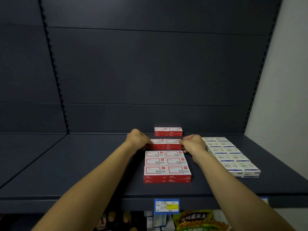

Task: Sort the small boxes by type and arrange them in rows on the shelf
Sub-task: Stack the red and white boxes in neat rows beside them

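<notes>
Red-and-white small boxes [167, 165] – two columns, stacked two high, on dark shelf [83, 164]; one pair [168, 131] apart at 12 o'clock. White boxes [230, 155] – double row at 3 o'clock.

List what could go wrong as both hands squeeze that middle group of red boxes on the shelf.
1. The left hand and right hand grip the middle red boxes only at their ends; the two-layer stack could buckle apart at its centre seam.
2. Sliding it forward may knock the front red block out of line.
3. The right forearm lies close to the white boxes and might brush that row askew.
</notes>
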The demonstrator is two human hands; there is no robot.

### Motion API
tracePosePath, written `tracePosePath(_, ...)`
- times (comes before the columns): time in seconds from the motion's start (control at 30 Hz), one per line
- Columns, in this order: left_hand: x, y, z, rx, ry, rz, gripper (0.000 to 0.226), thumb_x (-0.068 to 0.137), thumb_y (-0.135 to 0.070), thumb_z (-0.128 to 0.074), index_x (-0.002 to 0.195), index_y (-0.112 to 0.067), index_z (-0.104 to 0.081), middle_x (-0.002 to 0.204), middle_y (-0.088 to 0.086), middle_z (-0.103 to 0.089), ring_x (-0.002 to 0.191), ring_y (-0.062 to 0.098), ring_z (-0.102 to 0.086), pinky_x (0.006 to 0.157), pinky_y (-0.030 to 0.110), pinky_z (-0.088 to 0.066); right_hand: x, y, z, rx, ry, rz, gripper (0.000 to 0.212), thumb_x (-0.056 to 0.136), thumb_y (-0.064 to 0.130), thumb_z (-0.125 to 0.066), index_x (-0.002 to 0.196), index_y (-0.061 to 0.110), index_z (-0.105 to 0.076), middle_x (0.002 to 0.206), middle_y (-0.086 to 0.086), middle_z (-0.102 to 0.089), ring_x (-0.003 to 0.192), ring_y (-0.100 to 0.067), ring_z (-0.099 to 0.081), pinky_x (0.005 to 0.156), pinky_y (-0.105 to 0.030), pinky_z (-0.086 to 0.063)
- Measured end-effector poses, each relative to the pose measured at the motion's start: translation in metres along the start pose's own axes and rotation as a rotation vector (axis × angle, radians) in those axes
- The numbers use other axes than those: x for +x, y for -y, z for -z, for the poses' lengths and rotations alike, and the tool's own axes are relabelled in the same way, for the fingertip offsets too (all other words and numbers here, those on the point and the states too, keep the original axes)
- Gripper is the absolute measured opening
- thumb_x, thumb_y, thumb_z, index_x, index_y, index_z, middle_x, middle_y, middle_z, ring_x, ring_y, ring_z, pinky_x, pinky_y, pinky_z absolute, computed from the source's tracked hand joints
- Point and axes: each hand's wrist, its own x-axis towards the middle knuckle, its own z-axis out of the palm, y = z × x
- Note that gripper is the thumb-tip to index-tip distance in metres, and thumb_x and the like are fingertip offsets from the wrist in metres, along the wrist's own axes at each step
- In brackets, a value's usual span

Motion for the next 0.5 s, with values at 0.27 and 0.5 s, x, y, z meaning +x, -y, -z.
tracePosePath(0.27, -0.013, 0.004, 0.006, -0.010, -0.006, 0.019, 0.012, 0.083, -0.019, -0.080, 0.089, -0.010, -0.074, 0.087, 0.005, -0.075, 0.081, 0.018, -0.073, 0.079, 0.036, -0.062, -0.018, 0.005, 0.007, -0.049, -0.016, -0.018, 0.010, 0.084, 0.014, -0.062, 0.076, 0.014, -0.068, 0.076, -0.006, -0.073, 0.058, -0.019, -0.063, 0.055, -0.027, -0.050)
tracePosePath(0.5, -0.019, 0.009, 0.009, -0.036, -0.016, 0.026, 0.013, 0.084, -0.018, -0.080, 0.091, -0.009, -0.073, 0.089, 0.006, -0.075, 0.083, 0.019, -0.072, 0.081, 0.037, -0.062, -0.025, 0.004, 0.011, -0.012, 0.047, -0.030, 0.011, 0.078, 0.016, -0.061, 0.084, 0.013, -0.070, 0.073, -0.004, -0.074, 0.075, -0.025, -0.073, 0.051, -0.028, -0.045)
